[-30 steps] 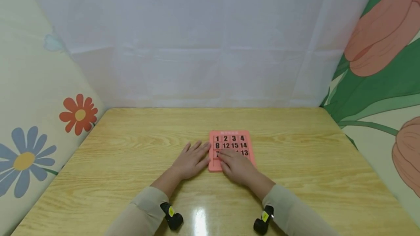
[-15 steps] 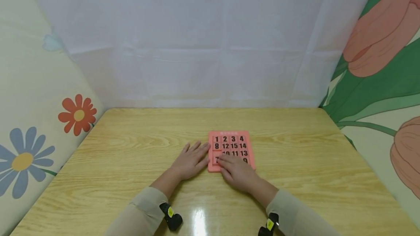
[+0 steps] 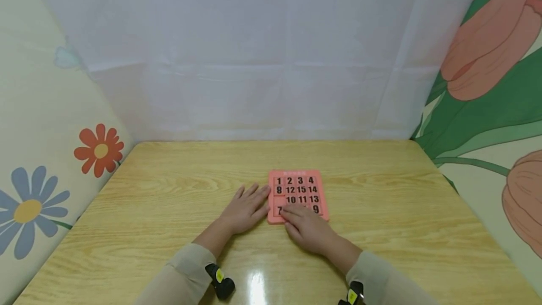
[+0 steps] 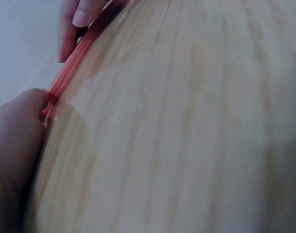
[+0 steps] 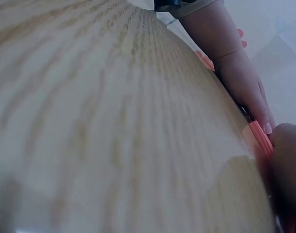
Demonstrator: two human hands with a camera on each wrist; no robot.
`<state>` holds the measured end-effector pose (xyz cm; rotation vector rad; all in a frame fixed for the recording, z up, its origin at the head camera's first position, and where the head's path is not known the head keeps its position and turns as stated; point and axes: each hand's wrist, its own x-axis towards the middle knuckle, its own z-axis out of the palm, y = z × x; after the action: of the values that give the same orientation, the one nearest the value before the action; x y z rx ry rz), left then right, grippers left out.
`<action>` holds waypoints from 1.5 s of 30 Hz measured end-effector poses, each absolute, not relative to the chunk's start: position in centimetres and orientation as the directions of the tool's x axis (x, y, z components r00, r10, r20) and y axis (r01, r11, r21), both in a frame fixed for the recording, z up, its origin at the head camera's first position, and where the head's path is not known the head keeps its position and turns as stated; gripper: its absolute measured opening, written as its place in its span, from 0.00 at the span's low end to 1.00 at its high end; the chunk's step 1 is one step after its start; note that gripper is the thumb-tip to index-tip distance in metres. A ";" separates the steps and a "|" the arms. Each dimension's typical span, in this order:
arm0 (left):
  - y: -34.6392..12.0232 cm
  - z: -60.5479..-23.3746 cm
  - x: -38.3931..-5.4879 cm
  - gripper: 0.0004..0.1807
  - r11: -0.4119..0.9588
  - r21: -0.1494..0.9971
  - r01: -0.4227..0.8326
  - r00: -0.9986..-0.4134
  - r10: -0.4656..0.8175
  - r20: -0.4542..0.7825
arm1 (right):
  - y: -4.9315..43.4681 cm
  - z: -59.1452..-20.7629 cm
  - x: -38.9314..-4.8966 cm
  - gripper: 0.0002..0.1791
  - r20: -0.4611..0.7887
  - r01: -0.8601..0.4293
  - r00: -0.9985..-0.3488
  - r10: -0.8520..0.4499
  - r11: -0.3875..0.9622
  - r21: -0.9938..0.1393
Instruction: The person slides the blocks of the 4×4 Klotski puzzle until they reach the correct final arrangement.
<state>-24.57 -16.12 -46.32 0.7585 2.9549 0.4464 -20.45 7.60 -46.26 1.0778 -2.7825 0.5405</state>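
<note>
A pink number slide puzzle (image 3: 319,187) lies flat on the wooden table, its black-numbered tiles facing up. The top row reads 1, 2, 3, 4, and a bare slot (image 3: 279,200) shows below the 8. My left hand (image 3: 244,211) lies flat with fingers spread, its fingertips and thumb at the puzzle's left edge. Over the bottom row is my right hand (image 3: 308,228), straight fingertips on the board beside the 7 tile (image 3: 278,211) and covering the tiles between 7 and 9. In the left wrist view the thumb (image 4: 31,104) meets the pink frame (image 4: 70,70).
The wood-grain table (image 3: 169,178) spreads around the puzzle. A white cloth backdrop (image 3: 254,60) hangs behind it, with flower-printed panels at both sides. Each sleeve carries a black wrist camera, such as the left one (image 3: 222,284).
The 7 tile has slid down one place to the bottom-left corner, leaving the slot above it bare. My right hand has moved slightly toward me; the left hand has stayed put.
</note>
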 end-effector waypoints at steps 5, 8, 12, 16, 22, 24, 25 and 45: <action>-16.1 -46.4 -24.6 0.33 0.838 0.292 0.461 -0.879 0.477 0.016 | 7.6 -46.1 -20.8 0.23 0.218 -0.643 -0.765 -0.606 0.699 -0.314; -16.1 -46.4 -24.6 0.33 0.840 0.286 0.461 -0.879 0.476 0.022 | 7.6 -45.8 -21.3 0.24 0.226 -0.632 -0.775 -0.591 0.714 -0.302; -16.1 -46.4 -24.6 0.33 0.837 0.290 0.464 -0.878 0.479 0.025 | 7.4 -45.7 -22.4 0.23 0.224 -0.613 -0.790 -0.570 0.735 -0.291; -16.1 -46.3 -24.5 0.33 0.832 0.297 0.468 -0.875 0.484 0.025 | 7.1 -45.6 -23.3 0.25 0.195 -0.582 -0.813 -0.549 0.755 -0.303; -16.2 -46.3 -24.5 0.33 0.829 0.300 0.472 -0.873 0.488 0.024 | 6.6 -45.2 -24.1 0.25 0.169 -0.586 -0.810 -0.562 0.760 -0.283; -16.2 -46.2 -24.6 0.33 0.829 0.302 0.471 -0.873 0.488 0.020 | 6.4 -45.1 -24.4 0.25 0.150 -0.590 -0.806 -0.573 0.755 -0.288; -16.2 -46.2 -24.6 0.33 0.829 0.303 0.470 -0.873 0.488 0.018 | 6.4 -45.1 -24.5 0.26 0.135 -0.591 -0.804 -0.579 0.752 -0.291; -16.1 -46.1 -24.4 0.33 0.831 0.299 0.469 -0.874 0.486 0.019 | 6.3 -45.1 -24.4 0.25 0.084 -0.610 -0.779 -0.621 0.721 -0.329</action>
<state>-24.40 -16.09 -46.05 0.7702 2.9501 0.4591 -24.36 6.26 -45.09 1.0534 -2.9437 0.5444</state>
